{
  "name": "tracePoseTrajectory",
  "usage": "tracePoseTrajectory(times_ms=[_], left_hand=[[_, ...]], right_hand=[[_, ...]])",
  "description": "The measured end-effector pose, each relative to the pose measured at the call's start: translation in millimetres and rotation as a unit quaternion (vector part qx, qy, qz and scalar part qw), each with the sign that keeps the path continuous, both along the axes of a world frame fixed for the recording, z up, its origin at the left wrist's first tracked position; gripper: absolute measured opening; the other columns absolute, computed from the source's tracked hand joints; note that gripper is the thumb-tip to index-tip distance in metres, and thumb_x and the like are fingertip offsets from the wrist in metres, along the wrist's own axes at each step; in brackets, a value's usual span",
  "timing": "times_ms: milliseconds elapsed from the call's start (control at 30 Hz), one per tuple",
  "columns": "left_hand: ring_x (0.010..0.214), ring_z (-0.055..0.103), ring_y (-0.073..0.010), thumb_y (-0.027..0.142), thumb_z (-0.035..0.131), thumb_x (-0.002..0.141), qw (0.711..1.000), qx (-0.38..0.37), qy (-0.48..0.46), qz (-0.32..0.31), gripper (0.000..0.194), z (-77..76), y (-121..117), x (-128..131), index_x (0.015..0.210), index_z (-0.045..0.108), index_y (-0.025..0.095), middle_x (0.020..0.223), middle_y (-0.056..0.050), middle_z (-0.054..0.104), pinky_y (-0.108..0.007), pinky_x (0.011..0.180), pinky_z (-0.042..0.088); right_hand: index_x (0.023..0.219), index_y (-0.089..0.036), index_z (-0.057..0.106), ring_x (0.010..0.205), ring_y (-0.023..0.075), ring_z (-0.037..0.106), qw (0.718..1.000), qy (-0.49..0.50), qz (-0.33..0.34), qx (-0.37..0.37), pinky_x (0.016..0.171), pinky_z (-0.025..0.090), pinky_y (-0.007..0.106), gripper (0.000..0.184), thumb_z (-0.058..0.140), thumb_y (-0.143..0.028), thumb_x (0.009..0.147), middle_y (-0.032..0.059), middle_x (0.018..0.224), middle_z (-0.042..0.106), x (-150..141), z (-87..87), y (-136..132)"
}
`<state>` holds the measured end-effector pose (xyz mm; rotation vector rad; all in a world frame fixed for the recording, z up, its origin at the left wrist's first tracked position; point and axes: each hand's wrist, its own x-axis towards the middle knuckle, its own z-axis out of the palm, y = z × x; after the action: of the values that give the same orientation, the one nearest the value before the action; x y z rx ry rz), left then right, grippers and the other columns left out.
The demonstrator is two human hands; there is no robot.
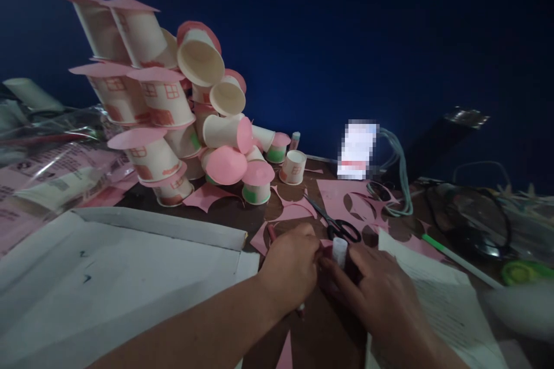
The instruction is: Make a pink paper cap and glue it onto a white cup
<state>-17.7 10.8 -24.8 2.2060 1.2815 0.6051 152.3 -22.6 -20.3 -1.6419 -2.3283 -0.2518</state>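
Observation:
My left hand (292,268) is closed, its fingertips bent in and meeting the fingers of my right hand (383,285) low over the table. The right fingers are curled inward. What they pinch between them is hidden; a bit of pink shows there. A white glue stick (340,251) stands upright between the hands, close to the right fingers. Under my left hand lies a red pencil-like stick (272,232), mostly covered. Just beyond the hands rest scissors (335,222) with dark handles, on pink paper offcuts (294,206).
Stacked paper cups (168,98) with pink paper roofs lean at the back left. A white box lid (142,265) lies at left, a printed sheet (445,294) at right. Behind are a lit phone (357,150), a cable (404,179) and one small cup (293,167).

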Motion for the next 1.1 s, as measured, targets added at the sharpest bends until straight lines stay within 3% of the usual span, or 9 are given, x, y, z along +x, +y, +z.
tracePoseTrajectory(times_ms=[100,333,633,833,1100], left_hand=[[0.078,0.058,-0.0159,0.013,0.046,0.085,1.000,0.002,0.001,0.002,0.019,0.2,-0.6,0.2,0.071,0.057,0.017,0.082,-0.003,0.060,-0.026,0.067,0.041],[0.070,0.058,-0.0155,0.032,0.043,0.092,1.000,-0.024,-0.005,0.016,0.031,3.7,-1.6,0.2,0.070,0.058,0.016,0.078,-0.003,0.060,-0.027,0.064,0.041],[0.076,0.060,-0.0159,0.023,0.046,0.090,1.000,-0.017,-0.013,0.010,0.024,3.4,-1.6,0.1,0.073,0.062,0.017,0.082,-0.003,0.062,-0.026,0.066,0.042],[0.077,0.059,-0.0156,0.019,0.049,0.089,1.000,0.011,-0.006,0.000,0.021,2.0,-0.1,0.9,0.074,0.064,0.017,0.083,-0.003,0.060,-0.026,0.067,0.043],[0.072,0.059,-0.0144,0.021,0.048,0.089,1.000,0.003,-0.027,0.003,0.026,3.6,-1.7,-0.8,0.069,0.063,0.016,0.077,-0.002,0.059,-0.025,0.065,0.042]], right_hand=[[0.065,-0.025,0.044,0.055,0.0205,0.049,1.000,0.017,0.011,-0.002,0.057,0.029,0.031,0.038,0.046,-0.052,0.092,-0.0011,0.058,0.051,1.4,2.7,-1.3],[0.073,-0.024,0.049,0.061,0.0199,0.052,0.976,0.213,-0.025,0.030,0.062,0.037,0.032,0.029,0.048,-0.045,0.092,0.0000,0.063,0.052,12.9,10.0,-8.7],[0.076,-0.023,0.051,0.066,0.0208,0.053,0.986,0.153,0.044,-0.043,0.062,0.036,0.032,0.026,0.053,-0.043,0.092,0.0004,0.068,0.055,7.7,-2.6,-4.0],[0.080,-0.023,0.050,0.069,0.0237,0.053,0.991,0.100,0.081,-0.049,0.063,0.036,0.034,0.021,0.048,-0.038,0.094,0.0022,0.069,0.055,9.8,1.7,-6.5],[0.092,-0.023,0.052,0.078,0.0228,0.056,0.976,0.202,0.066,-0.044,0.069,0.042,0.036,0.012,0.045,-0.032,0.095,0.0040,0.083,0.058,14.9,3.0,-8.1]])
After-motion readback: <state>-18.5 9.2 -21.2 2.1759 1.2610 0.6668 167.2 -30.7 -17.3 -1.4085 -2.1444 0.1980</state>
